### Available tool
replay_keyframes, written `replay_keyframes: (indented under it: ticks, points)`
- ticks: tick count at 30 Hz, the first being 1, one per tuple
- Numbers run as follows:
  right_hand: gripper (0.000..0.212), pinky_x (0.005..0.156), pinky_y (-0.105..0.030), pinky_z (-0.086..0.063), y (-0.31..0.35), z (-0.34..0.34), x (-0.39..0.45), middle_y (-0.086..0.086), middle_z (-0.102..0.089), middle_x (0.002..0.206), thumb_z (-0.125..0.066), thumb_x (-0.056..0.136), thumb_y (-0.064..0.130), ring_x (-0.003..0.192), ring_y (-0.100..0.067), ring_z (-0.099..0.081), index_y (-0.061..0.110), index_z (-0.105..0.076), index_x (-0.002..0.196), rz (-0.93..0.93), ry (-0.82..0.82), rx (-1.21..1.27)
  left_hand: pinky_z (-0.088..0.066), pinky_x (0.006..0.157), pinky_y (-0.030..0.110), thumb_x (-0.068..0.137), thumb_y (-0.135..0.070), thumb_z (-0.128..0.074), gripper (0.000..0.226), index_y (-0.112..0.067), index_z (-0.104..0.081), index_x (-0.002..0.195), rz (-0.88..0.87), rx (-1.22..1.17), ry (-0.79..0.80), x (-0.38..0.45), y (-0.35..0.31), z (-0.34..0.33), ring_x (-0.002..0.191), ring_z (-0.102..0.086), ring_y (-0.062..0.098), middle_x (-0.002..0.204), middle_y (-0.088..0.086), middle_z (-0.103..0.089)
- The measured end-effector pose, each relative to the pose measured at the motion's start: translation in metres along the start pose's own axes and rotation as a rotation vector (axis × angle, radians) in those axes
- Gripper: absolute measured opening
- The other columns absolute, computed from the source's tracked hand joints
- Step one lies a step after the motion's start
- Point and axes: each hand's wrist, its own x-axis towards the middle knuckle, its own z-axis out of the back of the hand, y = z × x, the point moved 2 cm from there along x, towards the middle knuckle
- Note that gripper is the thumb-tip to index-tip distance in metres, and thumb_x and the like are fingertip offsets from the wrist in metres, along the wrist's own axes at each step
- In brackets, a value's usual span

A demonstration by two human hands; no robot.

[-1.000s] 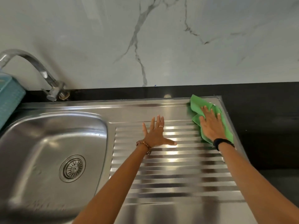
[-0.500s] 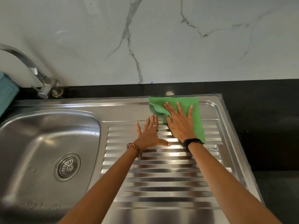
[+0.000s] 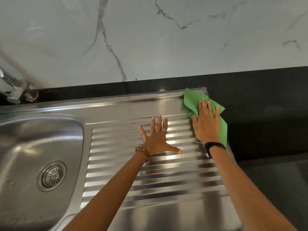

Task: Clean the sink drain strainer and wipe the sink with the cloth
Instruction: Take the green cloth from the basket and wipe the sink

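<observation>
**Cloth pinned at the far right corner of the drainboard**

The right hand [image 3: 206,125] lies flat, palm down, fingers straight and slightly spread, pressing the green cloth [image 3: 191,100] onto the drainboard [image 3: 150,180]; it grips nothing, the cloth simply sits under the palm and fingers; a black band [image 3: 215,145] circles that wrist. The cloth is crumpled and bunched; it shows beyond the fingertips toward the wall [image 3: 150,39] and along the hand's right side, where its edge hangs over the drainboard's right rim onto the black tabletop [image 3: 266,114]; its far tip reaches the drainboard's back right corner.

The left hand [image 3: 157,139] rests on the drainboard's ribs, nearer the middle; it too is flat and wide open, thumb stretched out to the right, holding nothing; it is apart from the cloth, with bare ribbed steel between the two hands; a ring [image 3: 164,130] sits on one finger and a bead bracelet [image 3: 144,154] on the wrist.

Left of the drainboard is the basin [image 3: 25,139]; the strainer [image 3: 52,175] sits in the drain in its floor, well apart from both hands and from the cloth. Behind the basin, at the back left of the drainboard, the tap [image 3: 15,90] base stands on the tabletop strip below the wall.
</observation>
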Motion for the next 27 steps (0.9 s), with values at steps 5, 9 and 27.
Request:
replay_keyframes:
  ticks: [5, 9, 27]
  points:
    - [0.067, 0.118, -0.04, 0.003, -0.002, 0.0, -0.096, -0.011, -0.017, 0.157, -0.005, 0.09, 0.044, 0.145, -0.023, -0.014, 0.008, -0.01, 0.147, -0.04, 0.055, 0.082, 0.032, 0.092, 0.06, 0.058, -0.079, -0.056, 0.129, -0.025, 0.028, 0.139, 0.007, 0.042, 0.001, 0.001, 0.001, -0.001, 0.134, 0.036, 0.023, 0.149, -0.001, 0.036]
    - [0.079, 0.117, -0.04, 0.009, 0.0, -0.001, -0.115, -0.011, -0.01, 0.158, 0.009, 0.08, 0.047, 0.146, -0.023, -0.008, 0.009, -0.004, 0.148, -0.031, 0.086, 0.063, 0.033, 0.09, 0.059, 0.057, -0.079, -0.056, 0.129, -0.026, 0.028, 0.139, 0.022, 0.063, 0.019, 0.001, 0.0, -0.002, 0.133, 0.037, 0.022, 0.147, -0.001, 0.038]
    - [0.066, 0.116, -0.042, 0.009, 0.021, -0.012, -0.021, -0.008, -0.015, 0.157, -0.006, 0.089, 0.039, 0.146, -0.02, -0.01, 0.009, -0.012, 0.147, 0.01, 0.0, 0.096, 0.027, 0.1, 0.048, 0.047, -0.096, -0.017, 0.116, -0.036, 0.034, 0.131, 0.133, -0.013, -0.329, -0.084, 0.091, 0.009, 0.124, 0.047, 0.019, 0.138, -0.003, 0.047]
